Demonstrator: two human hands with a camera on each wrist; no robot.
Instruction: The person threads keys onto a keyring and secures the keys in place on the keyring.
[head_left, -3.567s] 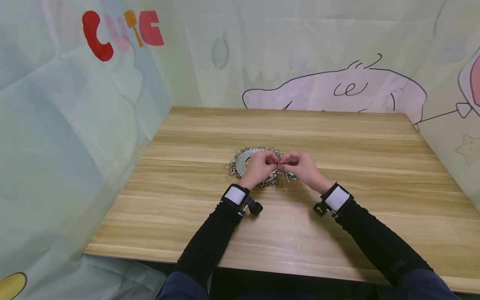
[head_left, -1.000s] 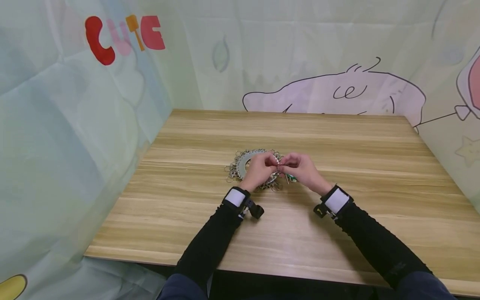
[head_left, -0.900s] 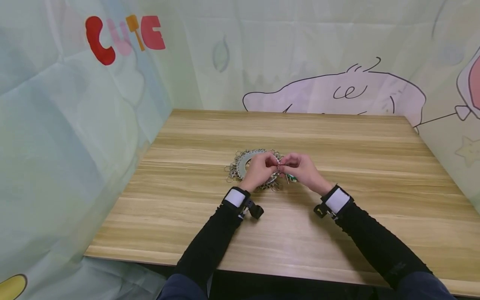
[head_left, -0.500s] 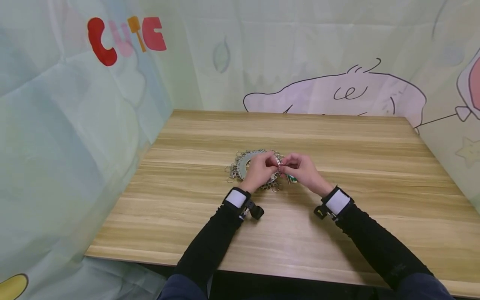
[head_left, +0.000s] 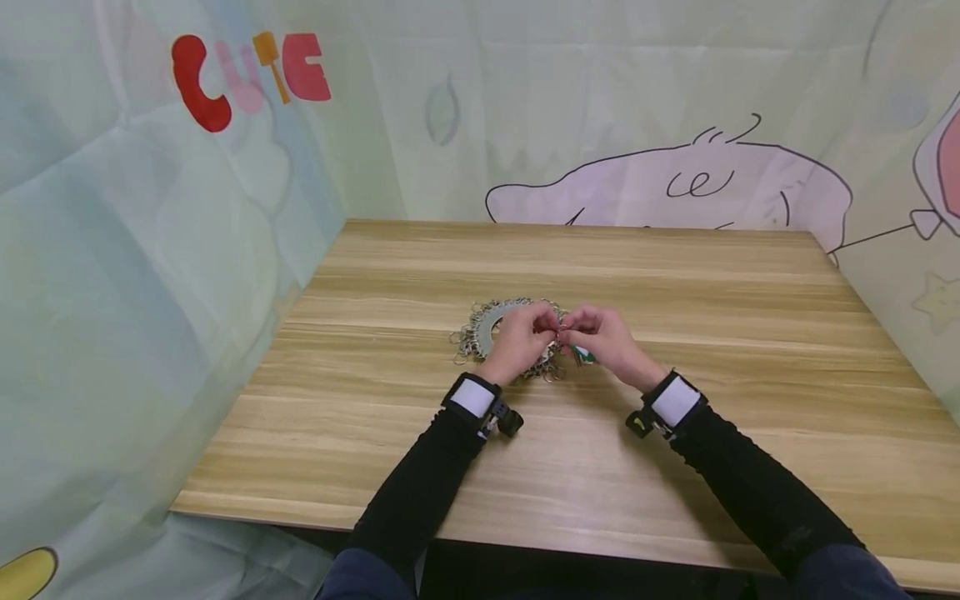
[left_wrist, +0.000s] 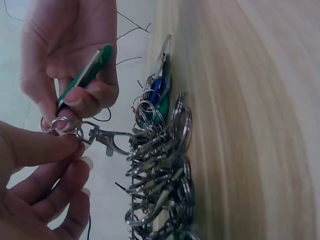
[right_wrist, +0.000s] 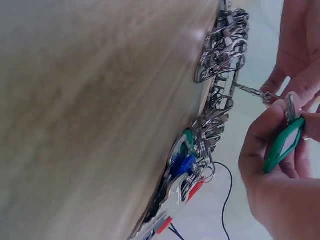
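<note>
On the table lies a grey ring-shaped plate (head_left: 486, 327), its edge crowded with metal snap hooks and split rings. My left hand (head_left: 517, 340) is over its right side, thumb and fingers pinching the ring end of one snap hook (left_wrist: 106, 140), which is still clipped to the plate's edge. Against it, my right hand (head_left: 606, 340) pinches a split ring (left_wrist: 64, 120) that bears a green key tag (right_wrist: 286, 145). A silver key (right_wrist: 291, 107) shows beside the tag. Fingertips partly cover the place where the rings meet.
More keys with blue, green and red tags (right_wrist: 186, 165) hang from hooks at the plate's edge and lie on the wooden table (head_left: 375, 400). A printed cloth (head_left: 420, 108) stands behind the table and along its left side.
Both hands stay at almost the same spot, fingertips together at the plate's right side. The green tag below the right hand has turned slightly.
</note>
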